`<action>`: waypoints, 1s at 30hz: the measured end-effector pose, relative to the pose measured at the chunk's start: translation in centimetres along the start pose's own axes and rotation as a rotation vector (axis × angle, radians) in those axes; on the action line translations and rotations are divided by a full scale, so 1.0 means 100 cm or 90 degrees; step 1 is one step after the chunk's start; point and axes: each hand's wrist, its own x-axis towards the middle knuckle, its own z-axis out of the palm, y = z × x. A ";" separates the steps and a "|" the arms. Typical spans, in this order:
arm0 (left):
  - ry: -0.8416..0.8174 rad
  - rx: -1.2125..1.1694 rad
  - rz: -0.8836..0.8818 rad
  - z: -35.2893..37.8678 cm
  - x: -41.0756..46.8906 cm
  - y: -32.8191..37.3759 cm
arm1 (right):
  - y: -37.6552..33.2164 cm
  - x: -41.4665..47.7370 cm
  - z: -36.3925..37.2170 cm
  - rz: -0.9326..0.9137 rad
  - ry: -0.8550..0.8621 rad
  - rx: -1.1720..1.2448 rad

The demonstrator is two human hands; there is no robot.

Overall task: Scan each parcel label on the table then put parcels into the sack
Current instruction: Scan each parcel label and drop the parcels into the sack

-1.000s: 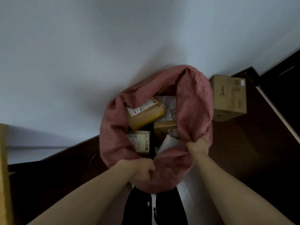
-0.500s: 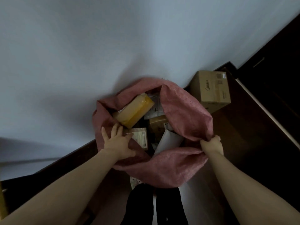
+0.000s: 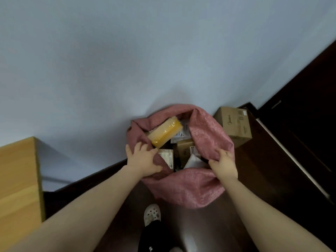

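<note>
A pink woven sack (image 3: pixel 187 190) stands open on the dark floor against the pale wall. Inside lie several parcels: a yellow taped parcel (image 3: pixel 164 132) on top, a brown cardboard box (image 3: pixel 183 149), a labelled packet (image 3: pixel 168 158) and a white mailer (image 3: pixel 193 161). My left hand (image 3: pixel 142 160) grips the sack's left rim, fingers spread over the cloth next to the yellow parcel. My right hand (image 3: pixel 224 163) grips the right rim, fingers curled into the fabric.
A larger cardboard box (image 3: pixel 236 125) sits on the floor right of the sack, by a dark door. A wooden table edge (image 3: pixel 20 179) shows at the left. My white shoe (image 3: pixel 152 213) is just below the sack.
The sack has been lowered and its mouth spread wider. My left hand moved from the front rim to the left rim; my right hand shifted up along the right rim.
</note>
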 end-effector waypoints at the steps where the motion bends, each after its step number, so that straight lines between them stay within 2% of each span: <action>1: 0.008 -0.014 -0.011 -0.003 -0.013 -0.002 | -0.008 -0.009 -0.002 -0.033 -0.013 -0.003; 9: 0.139 -0.075 -0.158 0.004 -0.175 -0.040 | -0.069 -0.120 0.031 -0.304 -0.114 0.085; 19: 0.243 -0.234 -0.438 0.048 -0.412 -0.163 | -0.193 -0.324 0.119 -0.563 -0.324 0.081; 25: 0.298 -0.293 -0.568 0.088 -0.518 -0.253 | -0.260 -0.442 0.186 -0.613 -0.376 0.042; 30: 0.306 -0.296 -0.591 0.109 -0.585 -0.340 | -0.314 -0.510 0.247 -0.580 -0.384 -0.016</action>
